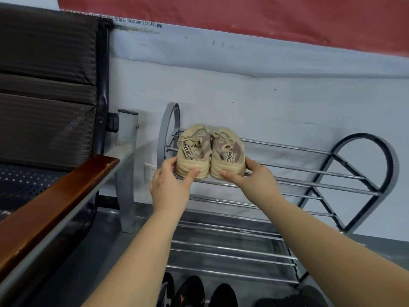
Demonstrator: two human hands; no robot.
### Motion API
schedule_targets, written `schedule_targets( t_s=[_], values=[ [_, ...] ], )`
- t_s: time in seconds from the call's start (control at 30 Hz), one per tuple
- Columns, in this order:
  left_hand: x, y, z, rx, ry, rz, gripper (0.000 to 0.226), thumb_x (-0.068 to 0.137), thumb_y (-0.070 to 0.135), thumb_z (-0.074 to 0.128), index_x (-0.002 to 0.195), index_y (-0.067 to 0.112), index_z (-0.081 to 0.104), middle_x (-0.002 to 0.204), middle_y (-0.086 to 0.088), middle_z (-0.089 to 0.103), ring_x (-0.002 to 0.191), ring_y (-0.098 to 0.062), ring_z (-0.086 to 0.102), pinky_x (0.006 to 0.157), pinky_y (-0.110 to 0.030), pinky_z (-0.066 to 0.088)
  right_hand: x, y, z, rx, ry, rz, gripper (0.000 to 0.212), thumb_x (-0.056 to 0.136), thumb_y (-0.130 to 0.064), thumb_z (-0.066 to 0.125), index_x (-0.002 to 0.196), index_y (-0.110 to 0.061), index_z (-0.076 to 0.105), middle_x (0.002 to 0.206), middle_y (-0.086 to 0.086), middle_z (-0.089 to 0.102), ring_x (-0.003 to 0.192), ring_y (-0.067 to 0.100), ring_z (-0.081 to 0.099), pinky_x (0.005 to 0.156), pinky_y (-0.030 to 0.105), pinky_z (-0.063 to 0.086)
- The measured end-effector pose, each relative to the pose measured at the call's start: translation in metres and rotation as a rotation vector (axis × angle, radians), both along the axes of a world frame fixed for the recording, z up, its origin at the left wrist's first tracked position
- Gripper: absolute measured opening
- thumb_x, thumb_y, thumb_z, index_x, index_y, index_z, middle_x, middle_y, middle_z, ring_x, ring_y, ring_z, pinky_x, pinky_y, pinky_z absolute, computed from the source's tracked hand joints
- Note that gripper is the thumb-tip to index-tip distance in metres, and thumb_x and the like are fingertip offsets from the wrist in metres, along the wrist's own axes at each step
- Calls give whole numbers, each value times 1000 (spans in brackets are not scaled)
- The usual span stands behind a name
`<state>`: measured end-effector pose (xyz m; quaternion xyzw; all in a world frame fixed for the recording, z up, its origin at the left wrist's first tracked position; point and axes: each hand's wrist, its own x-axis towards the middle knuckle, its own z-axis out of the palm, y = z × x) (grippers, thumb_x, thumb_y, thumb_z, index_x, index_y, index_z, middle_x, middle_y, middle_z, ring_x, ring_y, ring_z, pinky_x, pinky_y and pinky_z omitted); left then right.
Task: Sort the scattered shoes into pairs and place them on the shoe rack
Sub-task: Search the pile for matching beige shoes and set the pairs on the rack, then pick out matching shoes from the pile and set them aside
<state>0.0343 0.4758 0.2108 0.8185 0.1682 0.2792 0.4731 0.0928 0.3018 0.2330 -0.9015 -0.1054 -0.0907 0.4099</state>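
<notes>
Two beige sneakers stand side by side, heels toward me, at the left end of the top tier of a metal shoe rack (309,171). My left hand (170,185) grips the heel of the left beige sneaker (193,151), thumb on its inner side and fingers on its outer side. My right hand (254,176) grips the heel of the right beige sneaker (228,154) the same way. Both shoes rest on the chrome bars.
The rack has lower tiers of chrome bars (232,251) beneath. Several black shoes (190,291) lie on the floor at the bottom edge. A bench with a wooden armrest (55,207) stands close on the left. A white wall is behind the rack.
</notes>
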Motion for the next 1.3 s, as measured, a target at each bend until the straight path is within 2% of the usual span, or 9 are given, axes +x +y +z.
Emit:
schedule_targets(
  t_s=[0.13,0.43,0.53,0.63,0.8,0.97,1.1,1.2,1.3],
  values=[
    [15,-4,-4,24,-7,40,59,84,50,59,132,19,44,131,-1,54,128,-21,40,109,-43,29,18,1,-3,-27,61,7,58,70,-67,64,115,-30,59,114,-4,66,114,18,56,109,45,34],
    [30,-9,-6,74,34,115,58,87,52,53,135,21,40,132,-3,53,131,-21,34,107,-36,20,20,5,-7,2,87,5,61,78,-62,60,130,-31,49,112,-9,67,117,18,54,113,48,28],
    [29,-8,-5,84,73,107,59,87,54,52,136,22,39,133,-5,52,132,-22,32,107,-36,18,14,6,-5,-40,99,-10,63,83,-59,56,137,-29,42,116,-6,65,122,21,45,116,47,20],
    [25,-11,-4,129,107,130,61,87,56,49,138,23,39,135,-7,51,132,-23,30,107,-39,20,12,7,-4,-93,117,-4,70,83,-64,52,141,-29,35,115,-4,67,124,21,47,118,46,11],
    [15,-16,2,255,210,183,65,89,57,44,145,26,32,142,-9,37,131,-31,27,109,-40,17,10,8,2,-246,146,-53,83,78,-74,47,143,-24,32,120,2,63,122,28,48,110,47,28],
    [3,-16,0,303,252,157,70,92,55,39,150,21,20,146,-10,37,135,-32,25,112,-42,15,-1,10,8,-411,122,-109,80,78,-77,41,133,-20,41,122,5,61,121,31,48,106,48,30],
    [-12,-19,-1,318,241,102,71,93,53,39,150,18,16,150,-8,34,138,-30,22,114,-44,14,-12,10,5,-463,124,-95,79,83,-73,38,138,-15,35,128,9,57,121,33,48,102,47,36],
    [-25,-20,-6,366,241,62,75,93,54,39,151,15,11,155,-8,24,142,-28,15,118,-44,10,-25,4,3,-523,89,-68,80,86,-70,37,143,-15,30,137,8,50,126,31,45,105,46,34],
    [-39,-26,-12,474,245,32,80,93,54,37,151,12,1,159,-9,6,146,-28,2,119,-43,-1,-49,-8,-1,-589,70,-30,84,89,-67,36,151,-15,14,152,9,33,139,29,31,114,46,24]
  ],
)
